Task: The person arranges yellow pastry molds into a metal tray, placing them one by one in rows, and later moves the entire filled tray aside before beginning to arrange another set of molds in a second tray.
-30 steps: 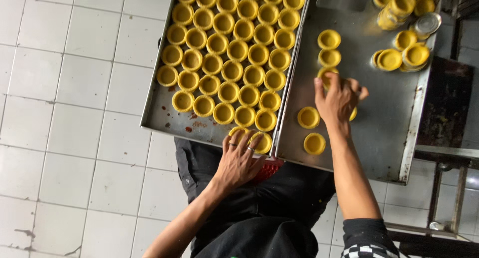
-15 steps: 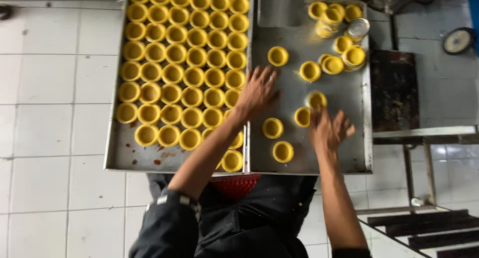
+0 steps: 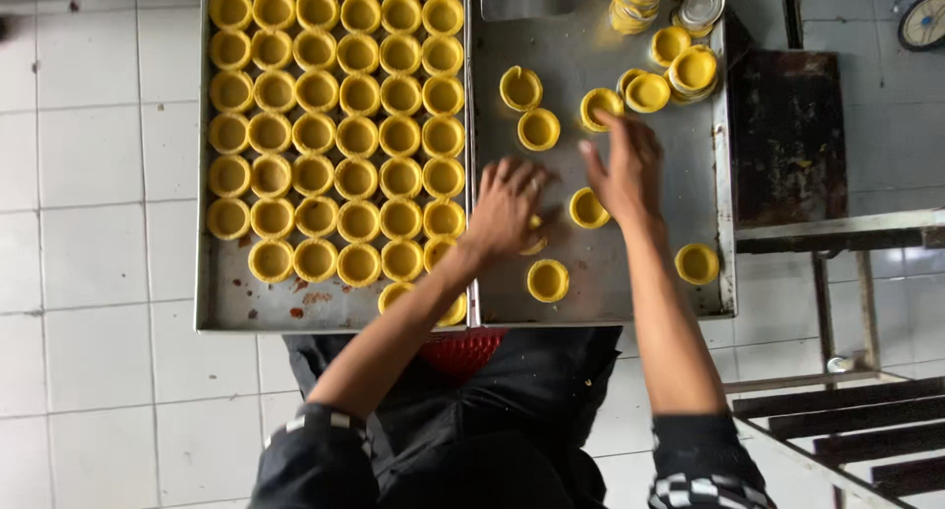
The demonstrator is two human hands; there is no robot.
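Left hand (image 3: 507,206) lowered, splayed over a cup (image 3: 536,235), right hand (image 3: 622,171) risen, fingers apart

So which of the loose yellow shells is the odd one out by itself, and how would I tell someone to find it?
Start at the right metal tray, the sparsely filled one beside the packed tray. Go to its near right corner, right of the person's right forearm. The yellow tart shell there sits alone by the tray's right rim, while the other loose shells cluster around the hands or near the stacks at the far end.
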